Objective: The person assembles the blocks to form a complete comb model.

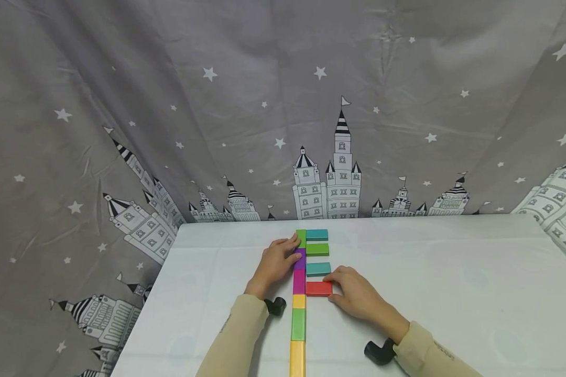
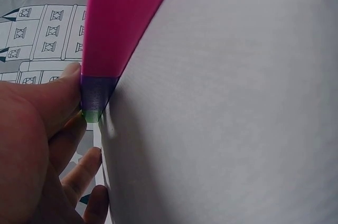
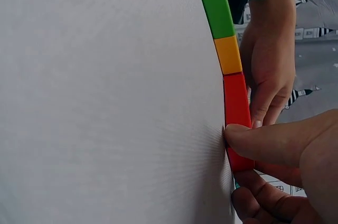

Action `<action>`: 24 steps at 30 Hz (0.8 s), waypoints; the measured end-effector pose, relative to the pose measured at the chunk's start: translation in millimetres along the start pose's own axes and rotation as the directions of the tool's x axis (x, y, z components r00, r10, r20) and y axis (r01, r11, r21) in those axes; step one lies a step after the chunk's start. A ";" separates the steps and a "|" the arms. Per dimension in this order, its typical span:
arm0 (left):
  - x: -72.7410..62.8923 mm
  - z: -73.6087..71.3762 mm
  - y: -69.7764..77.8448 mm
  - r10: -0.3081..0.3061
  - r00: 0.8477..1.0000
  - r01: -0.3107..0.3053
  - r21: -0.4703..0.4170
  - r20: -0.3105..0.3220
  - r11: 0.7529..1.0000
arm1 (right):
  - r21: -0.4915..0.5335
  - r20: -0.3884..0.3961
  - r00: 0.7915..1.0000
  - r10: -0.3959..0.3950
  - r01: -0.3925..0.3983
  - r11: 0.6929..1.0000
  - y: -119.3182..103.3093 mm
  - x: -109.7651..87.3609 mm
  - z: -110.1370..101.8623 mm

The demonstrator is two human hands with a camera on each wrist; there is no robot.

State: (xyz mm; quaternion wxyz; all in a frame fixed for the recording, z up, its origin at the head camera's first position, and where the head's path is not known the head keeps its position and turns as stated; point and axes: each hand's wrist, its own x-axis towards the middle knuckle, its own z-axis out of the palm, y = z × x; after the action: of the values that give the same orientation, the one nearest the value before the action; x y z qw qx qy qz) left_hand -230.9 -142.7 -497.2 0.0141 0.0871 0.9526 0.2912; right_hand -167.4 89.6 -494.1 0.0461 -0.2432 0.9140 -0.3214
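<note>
A long column of coloured blocks runs away from the person along the white table. At its far end, my left hand (image 1: 274,264) rests its index finger against the green block (image 1: 301,238) and its thumb at the purple block (image 1: 300,260). My right hand (image 1: 356,294) pinches the right end of a red block (image 1: 317,289) between thumb and fingers. This red block lies crosswise, its left end at the magenta block (image 1: 299,281). In the right wrist view, the thumb lies over the red block (image 3: 236,94).
Beyond the red block, two teal blocks (image 1: 318,269) and a green crosswise block (image 1: 317,250) stick out rightward from the column. Nearer are a small yellow block (image 1: 299,301), a light green block (image 1: 298,324) and a long yellow block (image 1: 297,358). A grey castle-print curtain (image 1: 254,131) hangs behind the table.
</note>
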 end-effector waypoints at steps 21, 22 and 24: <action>-0.5 -0.6 -0.3 0.016 1.000 -0.016 0.008 -0.008 1.000 | 0.009 -0.024 1.000 -0.009 0.010 1.000 1.3 0.1 1.9; -0.5 -0.7 -0.7 0.022 1.000 -0.022 0.008 -0.012 1.000 | 0.011 -0.028 1.000 -0.007 0.007 1.000 1.5 -0.7 1.3; -0.5 -1.0 -1.5 0.033 0.999 -0.033 0.007 -0.019 0.999 | 0.014 -0.035 0.999 0.002 -0.002 1.000 2.2 -2.5 0.1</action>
State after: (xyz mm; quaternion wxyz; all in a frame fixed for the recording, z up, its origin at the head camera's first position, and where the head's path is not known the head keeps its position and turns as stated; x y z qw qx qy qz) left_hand -230.7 -144.6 -497.2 0.0000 0.1003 0.9521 0.2889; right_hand -166.1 92.1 -495.7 0.0324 -0.2364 0.9126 -0.3321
